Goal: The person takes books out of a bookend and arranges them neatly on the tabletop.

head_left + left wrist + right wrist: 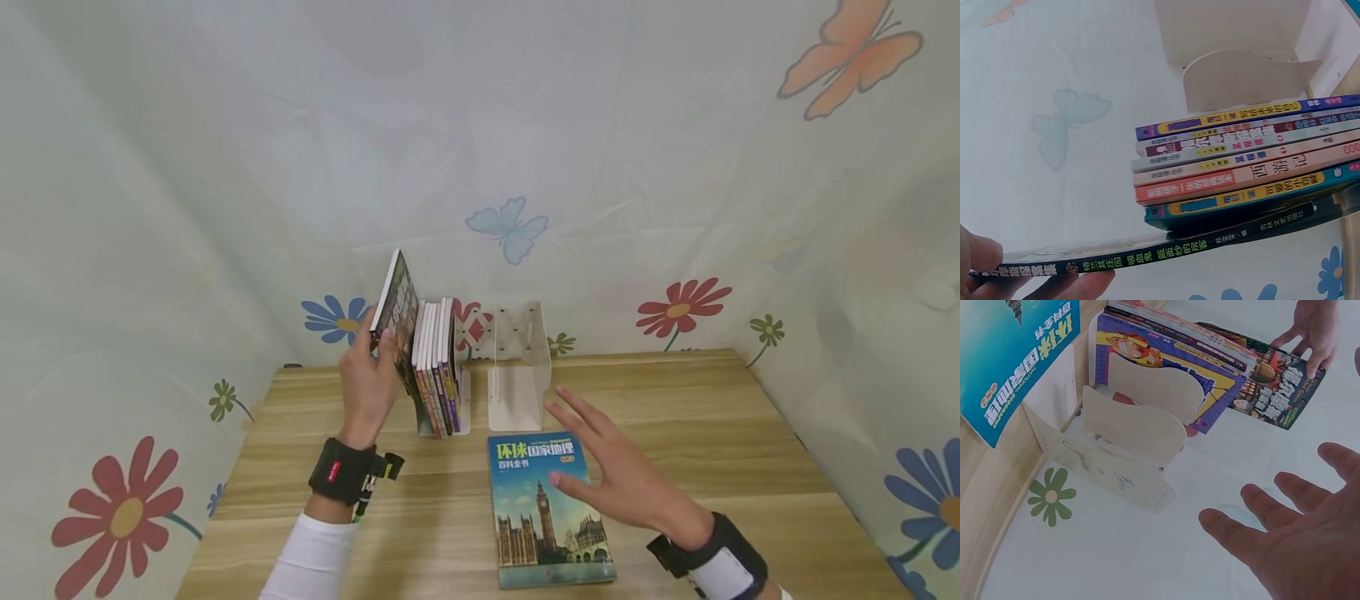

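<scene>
My left hand [369,385] pinches a dark-covered book [397,312] between thumb and fingers by its upper end. That book stands at the left end of a row of upright books [435,358], higher than they do and tilted. Its black spine with green lettering shows in the left wrist view, beside the teal spine [1241,195]. The row sits in a white metal book rack [517,392] whose right section holds no book. My right hand [618,475] hovers with spread fingers over a blue geography book [551,512] lying flat, cover up; it holds nothing.
The wood-grain table [697,450] extends to both sides of the rack. Close behind it hangs a pale curtain [420,150] printed with flowers and butterflies. A rack end plate [1100,459] with script lettering faces the curtain side.
</scene>
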The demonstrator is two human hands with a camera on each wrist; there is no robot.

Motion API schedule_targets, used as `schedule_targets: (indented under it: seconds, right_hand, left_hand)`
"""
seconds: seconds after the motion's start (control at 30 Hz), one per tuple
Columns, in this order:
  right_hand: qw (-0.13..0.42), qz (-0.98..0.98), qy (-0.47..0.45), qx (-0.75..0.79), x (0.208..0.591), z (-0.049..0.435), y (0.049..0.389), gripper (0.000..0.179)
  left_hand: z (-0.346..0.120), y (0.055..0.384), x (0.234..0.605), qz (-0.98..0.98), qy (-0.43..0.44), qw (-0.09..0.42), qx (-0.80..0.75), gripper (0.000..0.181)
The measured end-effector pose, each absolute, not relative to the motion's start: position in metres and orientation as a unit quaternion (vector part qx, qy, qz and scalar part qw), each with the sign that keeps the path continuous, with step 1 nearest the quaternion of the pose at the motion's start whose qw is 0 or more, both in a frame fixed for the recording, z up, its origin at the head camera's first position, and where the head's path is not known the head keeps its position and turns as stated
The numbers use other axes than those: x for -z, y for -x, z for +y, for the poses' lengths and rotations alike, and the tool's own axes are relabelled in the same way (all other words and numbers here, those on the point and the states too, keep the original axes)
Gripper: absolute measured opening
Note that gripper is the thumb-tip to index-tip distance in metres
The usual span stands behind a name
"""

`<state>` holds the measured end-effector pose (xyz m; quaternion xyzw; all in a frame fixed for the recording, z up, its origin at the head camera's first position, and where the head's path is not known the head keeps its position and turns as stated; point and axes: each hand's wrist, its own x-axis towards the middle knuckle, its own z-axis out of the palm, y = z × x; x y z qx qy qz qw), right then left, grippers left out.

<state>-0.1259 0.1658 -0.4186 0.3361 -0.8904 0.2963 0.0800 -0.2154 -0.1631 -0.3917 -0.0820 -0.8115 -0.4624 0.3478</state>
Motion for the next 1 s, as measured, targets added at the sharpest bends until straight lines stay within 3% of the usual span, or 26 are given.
schedule_targets:
  seconds: [0.37,1.0]
  right_hand:
    - [0.103,-0.885,-0.349,-0.289,0.409,0.165,0.130,0.077]
    - [0.119,-0.877,-0.367,-0.286,0.392,0.158,0.138,0.076]
  left_hand:
    - [-0.167,0.208,0.374,-0.798,0.080,0.341,0.491,0.042]
    - [-0.174,0.198,0.350,-0.771,0.093,0.398,0.489,0.039]
